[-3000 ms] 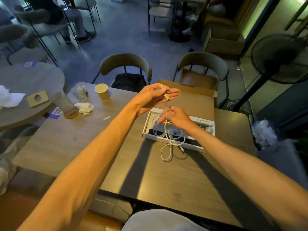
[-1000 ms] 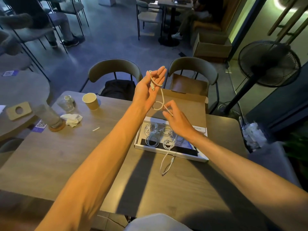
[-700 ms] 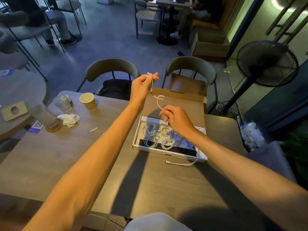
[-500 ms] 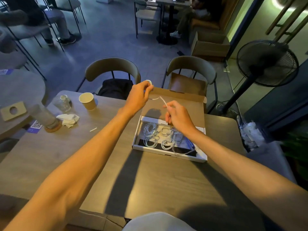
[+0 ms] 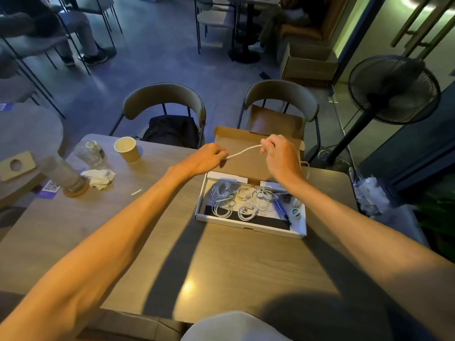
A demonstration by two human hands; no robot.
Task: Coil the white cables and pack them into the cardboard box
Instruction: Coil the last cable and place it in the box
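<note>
A cup [image 5: 126, 149] and a crumpled tissue [image 5: 98, 177] sit to the left on the surface [image 5: 221, 267], well apart from the box [image 5: 246, 223]. The box's raised lid [image 5: 246, 166] stands behind my hands, and coils [image 5: 222, 200] lie inside it. My left hand [image 5: 206, 158] and right hand [image 5: 280, 156] each pinch the cable [image 5: 243, 151] above the box. Its taut stretch runs left to right, rising slightly toward the right hand.

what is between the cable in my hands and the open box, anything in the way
Nothing visible blocks it. The white cable is stretched between the left hand and right hand above the cardboard box, whose lid stands open behind. The tray holds coiled cables and a blue pen, so bare floor is limited.
</note>
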